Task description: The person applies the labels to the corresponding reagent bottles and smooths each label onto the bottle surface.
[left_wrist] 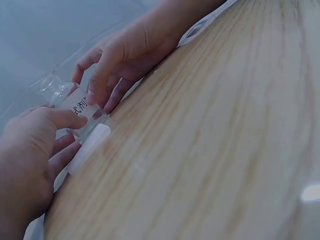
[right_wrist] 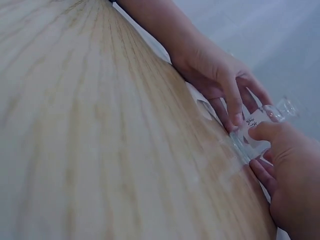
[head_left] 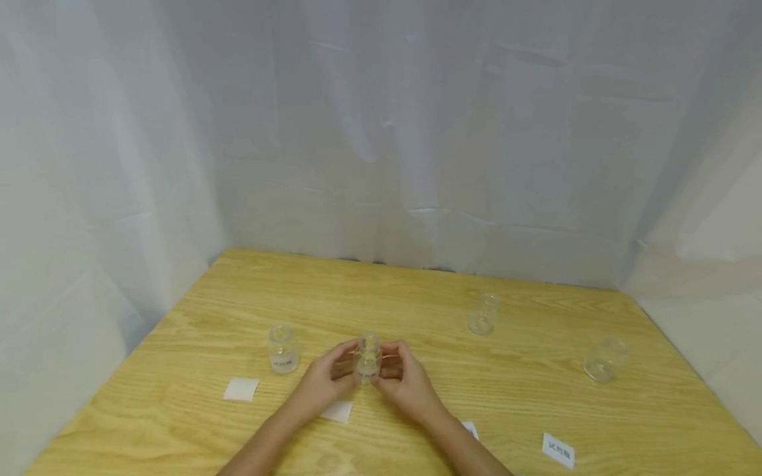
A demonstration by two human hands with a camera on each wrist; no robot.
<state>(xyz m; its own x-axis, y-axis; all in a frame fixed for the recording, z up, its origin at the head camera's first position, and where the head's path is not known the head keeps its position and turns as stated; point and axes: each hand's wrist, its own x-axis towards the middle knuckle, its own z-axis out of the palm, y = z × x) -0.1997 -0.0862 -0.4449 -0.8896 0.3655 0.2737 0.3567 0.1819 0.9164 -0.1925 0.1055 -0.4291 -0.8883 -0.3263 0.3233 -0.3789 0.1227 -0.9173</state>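
A small clear glass bottle (head_left: pixel 368 354) stands upright in the head view, between both hands near the middle of the table. My left hand (head_left: pixel 320 383) grips it from the left, fingers around its side. From the right, my right hand (head_left: pixel 409 385) holds the same bottle. A white label (left_wrist: pixel 77 106) with printed black characters lies on the bottle's front, and both thumbs press on its edges in the left wrist view. The right wrist view shows the bottle's neck (right_wrist: pixel 287 107) rising above the fingers. Some fingertips behind the glass are partly hidden.
Another labelled glass bottle (head_left: pixel 283 354) stands to the left, beyond a blank white paper slip (head_left: pixel 241 389). A second slip (head_left: pixel 338 411) lies by the left wrist. Two unlabelled bottles (head_left: pixel 483 314) are on the right; a printed label (head_left: pixel 558 451) lies near the front. White curtains (head_left: pixel 387 132) surround the table.
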